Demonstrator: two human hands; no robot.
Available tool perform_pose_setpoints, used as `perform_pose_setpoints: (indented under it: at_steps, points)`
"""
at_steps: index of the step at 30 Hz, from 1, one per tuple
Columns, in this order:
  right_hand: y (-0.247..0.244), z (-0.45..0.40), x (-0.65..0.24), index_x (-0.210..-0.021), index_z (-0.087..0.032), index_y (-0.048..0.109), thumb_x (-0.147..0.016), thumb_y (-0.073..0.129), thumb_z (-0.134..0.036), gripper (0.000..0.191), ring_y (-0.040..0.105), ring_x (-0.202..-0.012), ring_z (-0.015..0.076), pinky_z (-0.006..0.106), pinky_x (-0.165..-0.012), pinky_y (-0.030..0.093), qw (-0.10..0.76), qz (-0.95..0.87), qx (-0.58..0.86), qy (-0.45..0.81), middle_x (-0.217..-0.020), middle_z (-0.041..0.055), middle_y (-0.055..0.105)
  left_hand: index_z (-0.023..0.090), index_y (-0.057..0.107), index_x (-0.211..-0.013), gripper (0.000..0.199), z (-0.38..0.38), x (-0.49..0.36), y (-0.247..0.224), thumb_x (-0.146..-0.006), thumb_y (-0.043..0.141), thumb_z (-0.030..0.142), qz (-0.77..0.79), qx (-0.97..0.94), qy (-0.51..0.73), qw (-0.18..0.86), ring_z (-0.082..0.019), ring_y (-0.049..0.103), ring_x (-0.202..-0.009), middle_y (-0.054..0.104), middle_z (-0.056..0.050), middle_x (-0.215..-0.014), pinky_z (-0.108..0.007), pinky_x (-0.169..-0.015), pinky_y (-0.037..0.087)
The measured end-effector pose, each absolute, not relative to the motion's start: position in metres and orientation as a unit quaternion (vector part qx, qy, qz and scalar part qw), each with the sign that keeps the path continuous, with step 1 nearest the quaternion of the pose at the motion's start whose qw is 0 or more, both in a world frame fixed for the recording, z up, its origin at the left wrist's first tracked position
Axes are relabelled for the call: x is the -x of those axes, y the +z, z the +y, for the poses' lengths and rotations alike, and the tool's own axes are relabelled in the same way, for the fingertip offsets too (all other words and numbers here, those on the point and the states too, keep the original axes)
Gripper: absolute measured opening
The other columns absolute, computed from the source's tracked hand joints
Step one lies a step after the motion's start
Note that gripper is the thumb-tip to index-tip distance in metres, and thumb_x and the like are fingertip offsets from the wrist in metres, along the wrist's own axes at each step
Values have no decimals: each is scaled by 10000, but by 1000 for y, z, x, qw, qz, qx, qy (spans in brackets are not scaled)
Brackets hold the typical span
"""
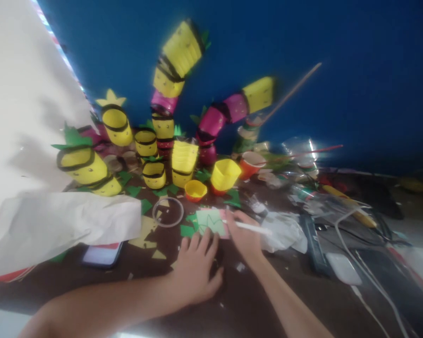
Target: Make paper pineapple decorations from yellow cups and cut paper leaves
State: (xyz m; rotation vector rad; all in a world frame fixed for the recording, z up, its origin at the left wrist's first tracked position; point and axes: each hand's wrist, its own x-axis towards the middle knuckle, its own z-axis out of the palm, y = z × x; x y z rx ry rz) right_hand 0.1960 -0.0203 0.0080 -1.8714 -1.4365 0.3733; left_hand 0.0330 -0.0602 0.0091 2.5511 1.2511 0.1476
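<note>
My left hand (197, 265) lies with fingers spread, its fingertips on the lower edge of a light green paper (209, 220) that bears a dark zigzag outline. A pink edge (226, 223) shows along the paper's right side. In my right hand (246, 234) is a white pen (254, 227), pinched in the fingers beside the paper; the tip is blurred. Green paper scraps (187, 230) lie left of the sheet. Close by are a clear ring (168, 212) and a small yellow cup (196, 189).
Yellow and magenta cups with black bands (148, 143) stand in leaning stacks along the blue wall. White paper (66, 216) and a phone (103, 255) lie at left. Crumpled plastic (284, 230), white cables (364, 277) and a yellow-handled tool (352, 206) clutter the right.
</note>
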Motion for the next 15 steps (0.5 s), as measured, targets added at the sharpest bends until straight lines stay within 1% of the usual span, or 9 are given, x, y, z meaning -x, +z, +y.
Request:
perform_pose_setpoints:
  at_steps: [6, 15]
  points:
    - [5, -20, -196, -489, -173, 516, -794, 484, -394, 378, 438, -460, 101, 213, -488, 345, 362, -569, 727, 131, -452, -21, 526, 192, 242, -1374, 627, -60, -33, 10, -822, 320, 479, 433, -888, 52, 145, -334, 349, -1115, 327, -114, -1379, -476, -858, 304]
    - [4, -20, -197, -492, -175, 549, -792, 452, -489, 446, 440, -441, 109, 219, -453, 347, 376, -587, 706, 124, -432, -3, 534, 190, 235, -1376, 634, -60, -33, 9, -819, 319, 480, 435, -887, 52, 148, -334, 340, -1122, 323, -108, -1384, -475, -866, 299]
